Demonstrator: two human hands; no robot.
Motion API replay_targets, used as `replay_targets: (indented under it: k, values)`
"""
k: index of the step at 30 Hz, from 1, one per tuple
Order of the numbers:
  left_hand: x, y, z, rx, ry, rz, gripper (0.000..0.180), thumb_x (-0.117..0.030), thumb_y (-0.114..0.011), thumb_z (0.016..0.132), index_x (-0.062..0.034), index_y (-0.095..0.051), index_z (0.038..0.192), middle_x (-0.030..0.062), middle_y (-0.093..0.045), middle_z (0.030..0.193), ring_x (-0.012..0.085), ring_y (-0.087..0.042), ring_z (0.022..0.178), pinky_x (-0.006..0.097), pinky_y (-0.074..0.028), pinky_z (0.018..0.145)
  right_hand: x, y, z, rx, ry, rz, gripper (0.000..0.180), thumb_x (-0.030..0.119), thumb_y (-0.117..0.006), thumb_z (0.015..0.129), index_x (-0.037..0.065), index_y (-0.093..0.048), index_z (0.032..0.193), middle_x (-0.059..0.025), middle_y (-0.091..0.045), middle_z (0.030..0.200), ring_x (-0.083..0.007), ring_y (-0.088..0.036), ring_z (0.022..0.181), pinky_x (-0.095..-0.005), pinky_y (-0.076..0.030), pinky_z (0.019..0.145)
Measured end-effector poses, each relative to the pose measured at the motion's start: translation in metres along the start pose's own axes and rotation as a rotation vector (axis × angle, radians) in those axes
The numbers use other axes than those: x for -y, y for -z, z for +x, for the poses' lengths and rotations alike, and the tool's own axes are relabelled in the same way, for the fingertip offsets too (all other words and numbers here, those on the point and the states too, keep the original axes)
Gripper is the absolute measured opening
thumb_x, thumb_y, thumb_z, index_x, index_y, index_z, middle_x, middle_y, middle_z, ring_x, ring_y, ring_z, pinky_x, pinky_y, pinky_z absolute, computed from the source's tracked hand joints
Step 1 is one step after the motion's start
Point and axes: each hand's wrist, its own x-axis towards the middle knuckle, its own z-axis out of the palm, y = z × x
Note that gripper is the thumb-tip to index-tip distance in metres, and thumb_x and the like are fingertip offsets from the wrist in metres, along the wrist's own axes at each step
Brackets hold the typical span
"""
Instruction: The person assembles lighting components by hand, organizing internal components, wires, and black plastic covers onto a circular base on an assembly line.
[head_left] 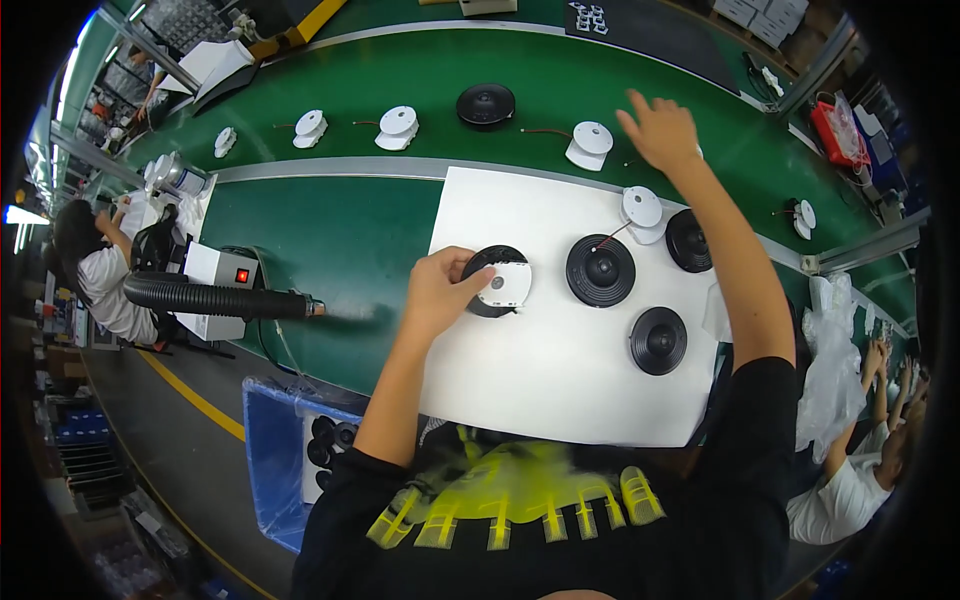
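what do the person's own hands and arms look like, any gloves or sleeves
The left hand and right hand are gloveless, with no watch or band visible at either wrist. Short black sleeves leave the forearms bare.

A factory assembly workshop — green conveyor [440, 72] bearing spaced white units [397, 125], workers [112, 290] alongside.

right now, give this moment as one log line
left hand: gripping round black disc topped by white flat-sided part | right hand: open above long green surface
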Motion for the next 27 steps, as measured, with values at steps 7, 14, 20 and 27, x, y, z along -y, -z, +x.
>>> replay_targets:
  k: [7, 14, 20, 27]
  values:
    - [0.008, 0.026, -0.037, 0.081, 0.067, -1.266, 0.054, -0.023, -0.055, 0.091, 0.0002, -0.042, 0.138, 0.0205, -0.049, 0.138, 0.0392, -0.047, 0.128, 0.067, -0.043, 0.097, 0.07, -0.016, 0.024, 0.434, -0.049, 0.259, 0.059, 0.052, -0.047, 0.096, 0.009, -0.046, 0.137, -0.0217, -0.066, 0.113, -0.0371, -0.064, 0.106, -0.0475, -0.054, 0.085]
    - [0.043, 0.07, -0.057, 0.254, -0.274, -1.876, 0.049, -0.039, -0.05, 0.094, -0.0291, -0.046, 0.142, 0.0142, -0.038, 0.15, 0.0493, -0.034, 0.135, 0.061, -0.046, 0.092, 0.106, 0.034, -0.013, 0.371, 0.03, 1.192, 0.049, 0.041, -0.042, 0.101, 0.014, -0.039, 0.141, -0.0181, -0.063, 0.11, -0.0315, -0.065, 0.097, -0.0409, -0.052, 0.079]
    - [0.032, 0.092, -0.081, 0.198, -0.278, -1.828, 0.044, -0.048, -0.041, 0.099, -0.0326, -0.048, 0.139, 0.0254, -0.035, 0.149, 0.0545, -0.034, 0.134, 0.061, -0.046, 0.091, 0.231, 0.102, -0.1, 0.44, -0.083, 1.926, 0.054, 0.058, -0.019, 0.103, 0.023, -0.047, 0.133, -0.0018, -0.058, 0.103, -0.0104, -0.059, 0.086, -0.0274, -0.05, 0.066]
    - [0.079, 0.107, -0.158, -0.14, -0.064, -1.795, 0.061, -0.054, -0.041, 0.097, -0.0117, -0.045, 0.14, 0.0334, -0.034, 0.145, 0.0515, -0.037, 0.13, 0.058, -0.045, 0.092, 0.359, 0.128, -0.14, 0.948, -0.354, 2.6, 0.044, 0.045, -0.028, 0.104, 0.019, -0.054, 0.127, -0.0024, -0.064, 0.104, -0.0161, -0.062, 0.087, -0.0308, -0.053, 0.068]
